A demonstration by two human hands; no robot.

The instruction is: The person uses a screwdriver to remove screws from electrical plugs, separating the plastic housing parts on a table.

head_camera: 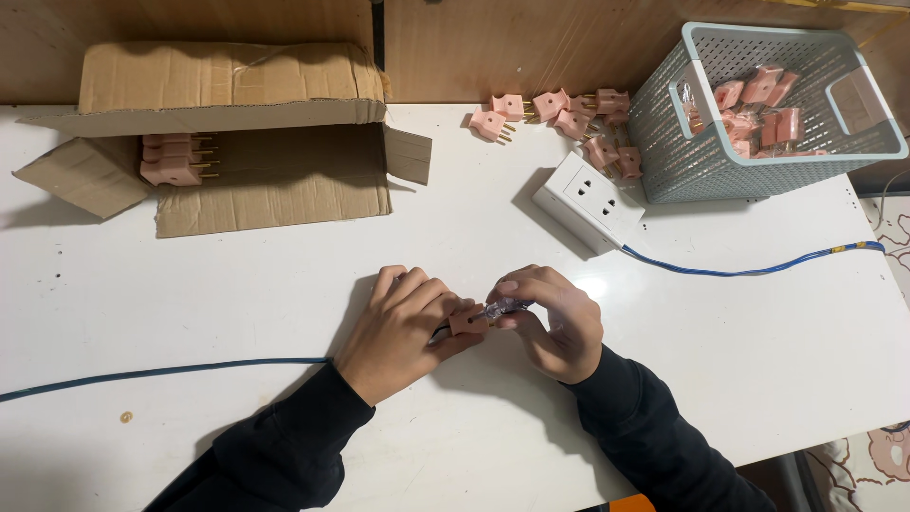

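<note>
Resting on the white table (237, 294) (wood-panelled wall behind), both hands grip a pink plug (468, 320).

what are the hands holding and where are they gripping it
Left hand pinches a pink plug by its body; right hand grips a clear-handled tool against it.

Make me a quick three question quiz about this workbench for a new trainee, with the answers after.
1. True or false: the cardboard box lying open on its side holds a neat stack of pink plugs.
2. What do the left hand and right hand hold between them?
3. Which is plugged into the blue cable: A the grey basket, B the white socket block?

Key: 1 true. 2 one pink plug, with a small clear-handled tool at it. 3 B.
</note>
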